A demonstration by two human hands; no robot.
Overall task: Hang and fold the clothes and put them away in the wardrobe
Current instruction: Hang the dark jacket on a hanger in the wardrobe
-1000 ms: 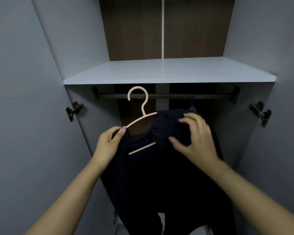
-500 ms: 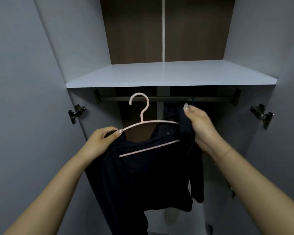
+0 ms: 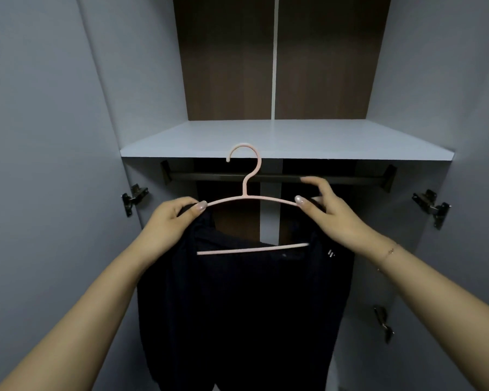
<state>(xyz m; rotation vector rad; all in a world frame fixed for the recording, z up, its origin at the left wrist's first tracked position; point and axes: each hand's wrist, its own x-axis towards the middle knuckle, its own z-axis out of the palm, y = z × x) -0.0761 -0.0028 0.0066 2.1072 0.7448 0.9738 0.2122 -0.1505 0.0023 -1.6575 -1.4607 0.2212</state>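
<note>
Two hands pinch the pink hanger (image 3: pixel 249 197) at its shoulders — left hand (image 3: pixel 170 221) at 9 o'clock, right hand (image 3: pixel 332 213) at 3. The dark garment (image 3: pixel 243 306) hangs limp below the rail (image 3: pixel 336 179) — probably soft, light, slip-prone; best carried by the stiff hanger.

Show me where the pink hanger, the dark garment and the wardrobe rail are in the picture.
pink hanger (image 3: pixel 247 179): head view, on the neck below its hook.
dark garment (image 3: pixel 251 306): head view, on the hanging front cloth.
wardrobe rail (image 3: pixel 350 180): head view, on the bare right stretch of the bar.
</note>
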